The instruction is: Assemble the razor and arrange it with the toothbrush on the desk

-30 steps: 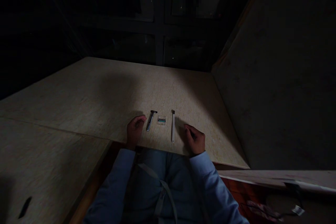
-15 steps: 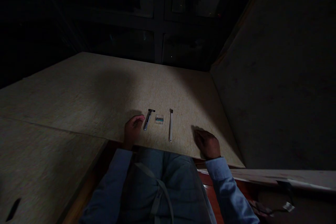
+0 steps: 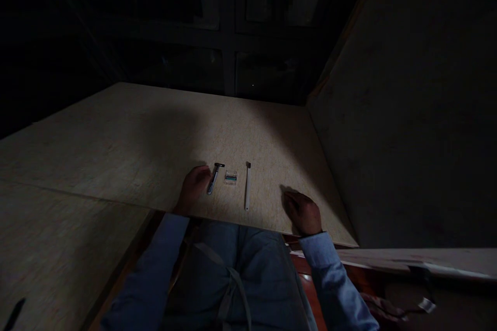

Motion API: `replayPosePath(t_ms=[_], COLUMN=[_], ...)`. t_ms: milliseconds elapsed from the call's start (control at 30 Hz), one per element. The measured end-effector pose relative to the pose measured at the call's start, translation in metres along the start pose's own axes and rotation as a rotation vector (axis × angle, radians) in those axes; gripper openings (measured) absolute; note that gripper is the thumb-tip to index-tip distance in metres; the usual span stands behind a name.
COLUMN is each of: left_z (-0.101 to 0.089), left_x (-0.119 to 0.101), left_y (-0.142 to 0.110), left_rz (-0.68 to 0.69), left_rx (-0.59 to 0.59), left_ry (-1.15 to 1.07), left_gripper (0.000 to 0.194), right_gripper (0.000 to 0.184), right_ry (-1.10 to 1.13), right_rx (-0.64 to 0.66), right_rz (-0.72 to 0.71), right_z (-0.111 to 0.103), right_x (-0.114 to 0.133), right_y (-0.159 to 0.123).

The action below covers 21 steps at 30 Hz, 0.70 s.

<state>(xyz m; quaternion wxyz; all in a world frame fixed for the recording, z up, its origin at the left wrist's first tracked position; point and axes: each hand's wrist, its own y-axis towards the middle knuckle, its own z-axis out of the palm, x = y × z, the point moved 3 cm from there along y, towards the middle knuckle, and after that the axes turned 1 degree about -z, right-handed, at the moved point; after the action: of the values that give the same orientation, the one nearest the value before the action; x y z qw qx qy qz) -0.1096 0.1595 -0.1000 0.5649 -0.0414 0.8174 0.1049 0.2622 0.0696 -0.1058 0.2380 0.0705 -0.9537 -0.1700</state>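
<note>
A razor (image 3: 215,179) with a dark head lies on the tabletop, its handle slanting towards me. Close along its left side is my left hand (image 3: 195,184), fingers loosely bent with nothing visible in them; whether the fingertips touch the handle I cannot tell. Just right of the razor sits a small clear case (image 3: 230,178) with a blue-green strip inside. Further right, a white toothbrush (image 3: 247,187) with a dark-bristled head points away from me. My right hand (image 3: 305,213) rests near the front edge, fingers curled together, well apart from the toothbrush.
The pale, speckled table (image 3: 233,129) meets a dark upright panel (image 3: 407,114) on the right. A seam crosses its left part, where a small dark object (image 3: 15,314) lies at the lower left. Beyond the far edge stands a dark window frame (image 3: 229,36).
My left hand has turned, its fingers now less spread beside the razor. The whole view has shifted slightly, and the right hand keeps its place on the table.
</note>
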Motion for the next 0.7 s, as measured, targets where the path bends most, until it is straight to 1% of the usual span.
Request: replayPosePath(t_ms=[100,200,333,400,467,567,633,700], left_z=[0.002,0.005,0.006,0.003,-0.002,-0.009,-0.011,-0.005], left_x=[-0.004,-0.009,-0.015,-0.019,-0.023,-0.035,-0.046,-0.058], left_y=[0.017,0.022,0.017,0.011,0.004,-0.010,-0.021,-0.032], left_rz=[-0.045,-0.076,-0.107,-0.137,-0.170,-0.232,-0.359,-0.475], left_rx=[0.041,0.064,0.033,0.006,-0.012,-0.003,0.021,0.136], left_ry=[0.052,0.099,0.099,0.061,0.009,-0.158,-0.498,-0.719], left_gripper=[0.031,0.027,0.017,0.018,0.022,0.030,0.026,0.025], right_gripper=[0.035,0.034,0.034,0.035,0.036,0.037,0.037,0.037], right_ry=[0.017,0.049,0.119,0.155,0.185,0.202,0.196,0.186], right_rx=[0.012,0.014,-0.003,-0.016,-0.028,-0.036,-0.033,-0.022], right_rz=[0.000,0.003,0.030,0.051,0.063,0.075,0.087,0.093], right_z=[0.000,-0.002,-0.004,-0.005,-0.004,-0.003,-0.002,-0.002], right_x=[-0.001,-0.001,-0.001,-0.002,-0.003,-0.005,-0.006,-0.006], right_y=[0.000,0.001,0.001,0.000,0.000,0.000,-0.001,-0.001])
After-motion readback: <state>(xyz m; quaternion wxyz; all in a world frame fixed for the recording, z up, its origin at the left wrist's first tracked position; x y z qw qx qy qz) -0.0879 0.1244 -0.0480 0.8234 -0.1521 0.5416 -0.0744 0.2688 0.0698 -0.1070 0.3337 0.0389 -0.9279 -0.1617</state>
